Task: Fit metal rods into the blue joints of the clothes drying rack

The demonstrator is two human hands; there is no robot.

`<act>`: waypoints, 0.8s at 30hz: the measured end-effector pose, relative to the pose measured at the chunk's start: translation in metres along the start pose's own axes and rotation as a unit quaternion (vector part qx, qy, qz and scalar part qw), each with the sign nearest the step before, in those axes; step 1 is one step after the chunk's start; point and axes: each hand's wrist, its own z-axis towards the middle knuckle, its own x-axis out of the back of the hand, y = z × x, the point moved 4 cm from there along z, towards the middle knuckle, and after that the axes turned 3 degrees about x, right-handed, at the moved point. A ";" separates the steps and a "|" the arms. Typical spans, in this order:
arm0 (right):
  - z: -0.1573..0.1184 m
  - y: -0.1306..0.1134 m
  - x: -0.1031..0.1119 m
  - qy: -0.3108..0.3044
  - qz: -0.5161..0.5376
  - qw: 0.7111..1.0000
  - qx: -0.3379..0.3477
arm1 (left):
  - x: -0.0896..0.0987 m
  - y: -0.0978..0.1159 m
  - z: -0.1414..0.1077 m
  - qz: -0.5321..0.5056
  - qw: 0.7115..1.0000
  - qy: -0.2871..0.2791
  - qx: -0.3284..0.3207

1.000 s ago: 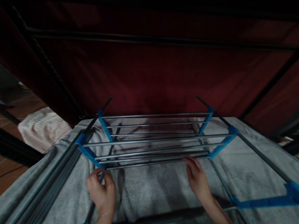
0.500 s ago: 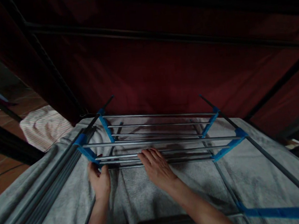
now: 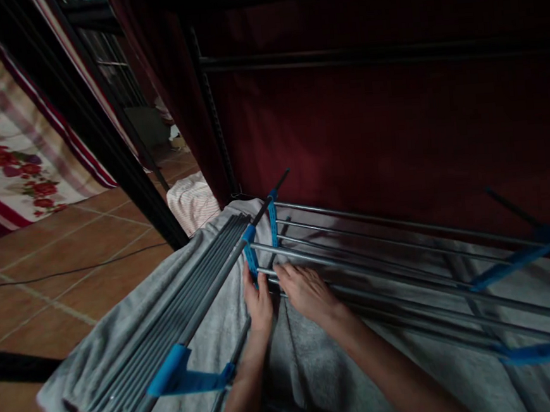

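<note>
A partly built rack of grey metal tubes and blue plastic brackets lies on a grey blanket. My left hand is closed around the lower end of a blue bracket, its thumb on the near side. Just right of it, my right hand has its fingers curled over a grey metal tube close to where that tube meets the bracket. The fingertips of my right hand are partly hidden behind the tube. Another blue bracket joins the tubes farther back.
Several loose tubes lie side by side on the blanket at left. A nearer blue bracket sticks out from the long side tube. Behind stands a dark red curtain with a black frame. A cable crosses the tiled floor.
The view has swung left, showing more floor and the loose tubes. My right hand has slid left along the tube towards the bracket and my left hand, which stays at the bracket.
</note>
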 end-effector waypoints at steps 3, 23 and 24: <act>0.012 -0.006 0.003 -0.018 0.010 1.000 0.009 | -0.001 -0.002 0.000 0.014 1.000 0.003 0.005; 0.014 -0.009 0.003 -0.002 0.017 1.000 0.008 | -0.006 -0.008 0.007 0.038 0.999 -0.013 -0.004; 0.008 -0.011 0.005 0.026 0.016 0.999 0.022 | -0.004 -0.008 0.007 0.044 0.999 -0.015 -0.006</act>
